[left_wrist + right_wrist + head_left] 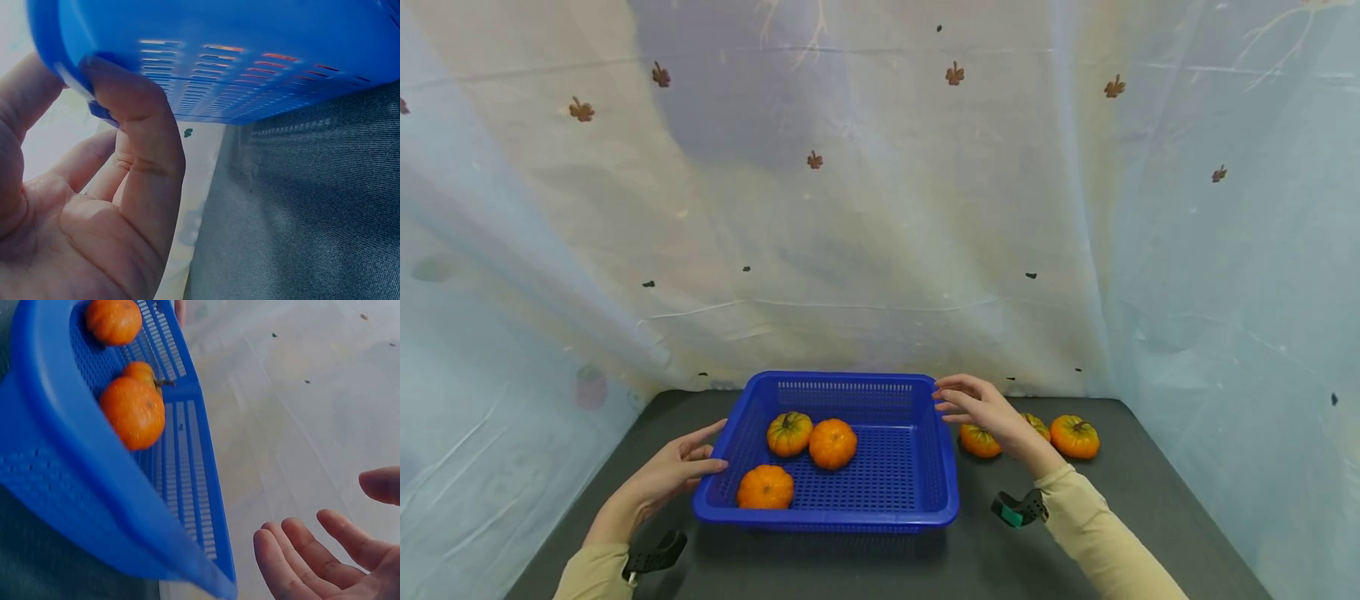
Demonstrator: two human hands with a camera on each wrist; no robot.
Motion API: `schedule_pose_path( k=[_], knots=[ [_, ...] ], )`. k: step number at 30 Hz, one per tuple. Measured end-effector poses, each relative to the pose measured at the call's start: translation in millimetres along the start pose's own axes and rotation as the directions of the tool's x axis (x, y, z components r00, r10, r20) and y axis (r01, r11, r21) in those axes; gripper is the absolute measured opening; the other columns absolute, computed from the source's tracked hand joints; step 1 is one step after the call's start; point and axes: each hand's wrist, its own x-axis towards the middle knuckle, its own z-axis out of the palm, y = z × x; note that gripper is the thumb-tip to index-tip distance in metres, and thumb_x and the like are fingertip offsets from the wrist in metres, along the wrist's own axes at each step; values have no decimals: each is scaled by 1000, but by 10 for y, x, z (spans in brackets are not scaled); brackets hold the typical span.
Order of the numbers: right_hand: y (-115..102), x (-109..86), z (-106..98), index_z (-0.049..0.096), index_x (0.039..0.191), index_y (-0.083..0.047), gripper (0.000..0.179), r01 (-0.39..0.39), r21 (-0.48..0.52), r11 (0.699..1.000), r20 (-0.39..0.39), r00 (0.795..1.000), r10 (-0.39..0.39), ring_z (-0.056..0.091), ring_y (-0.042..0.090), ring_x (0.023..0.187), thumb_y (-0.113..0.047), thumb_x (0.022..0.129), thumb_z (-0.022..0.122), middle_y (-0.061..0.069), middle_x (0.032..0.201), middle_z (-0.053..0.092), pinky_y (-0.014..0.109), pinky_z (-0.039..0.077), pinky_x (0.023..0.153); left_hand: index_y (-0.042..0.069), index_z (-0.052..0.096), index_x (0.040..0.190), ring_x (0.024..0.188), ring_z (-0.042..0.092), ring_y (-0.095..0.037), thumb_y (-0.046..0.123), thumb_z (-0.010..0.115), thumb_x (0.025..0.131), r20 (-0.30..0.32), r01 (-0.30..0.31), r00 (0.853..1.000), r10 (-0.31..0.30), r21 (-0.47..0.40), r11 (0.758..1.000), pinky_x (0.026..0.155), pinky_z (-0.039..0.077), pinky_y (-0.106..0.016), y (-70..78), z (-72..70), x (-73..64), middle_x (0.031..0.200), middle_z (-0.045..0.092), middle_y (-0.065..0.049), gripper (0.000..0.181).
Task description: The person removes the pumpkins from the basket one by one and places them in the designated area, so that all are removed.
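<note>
A blue plastic basket [880, 523] with slotted walls stands before me on the dark table. Inside it, toward the left, lie three small pumpkins: a yellow-green one [789, 434], an orange one [832, 444] touching it, and another orange pumpkin [765, 487] at the front left. My left hand [666, 475] grips the basket's left rim, with a finger curled under the lip in the left wrist view. Just off the basket's right rim is my right hand [981, 410], its fingers spread and holding nothing; the right wrist view shows a gap between the fingertips [269, 544] and the rim.
Right of the basket, several things sit close together: a pumpkin [979, 442] partly behind my right hand, a second pumpkin [1037, 424] mostly hidden by it, and a third pumpkin [1075, 437]. A pale leaf-printed curtain [880, 233] hangs behind the table [1150, 508] and along its sides.
</note>
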Motion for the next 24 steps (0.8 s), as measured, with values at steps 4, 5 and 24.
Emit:
schedule_pose_path(
  k=[4, 5, 24],
  knots=[
    [-12, 71, 123, 46, 133, 4, 41, 1, 4, 1000, 44, 999, -1, 49, 44, 119, -21, 102, 49, 24, 129, 51, 46, 46, 94, 9, 9, 155, 100, 62, -33, 18, 63, 94, -4, -1, 1000, 1, -3, 1000, 84, 52, -48, -3, 1, -1, 108, 60, -19, 82],
    [-17, 86, 153, 46, 134, 4, 41, 5, 3, 1000, 59, 998, -5, 49, 43, 119, -21, 102, 49, 24, 129, 51, 47, 46, 95, 9, 9, 155, 100, 62, -33, 18, 63, 94, -5, -1, 1000, 0, -4, 1000, 84, 52, -48, -3, 2, -2, 108, 60, -19, 82],
    [-88, 426, 556, 49, 133, -1, 43, -144, 23, 989, 236, 962, 135, 58, 35, 112, -28, 100, 51, 14, 121, 59, 51, 45, 95, 8, 8, 154, 99, 63, -33, 18, 63, 94, 8, -4, 1000, 4, -8, 1000, 85, 52, -48, 2, 0, -6, 107, 61, -18, 82]
  ],
)
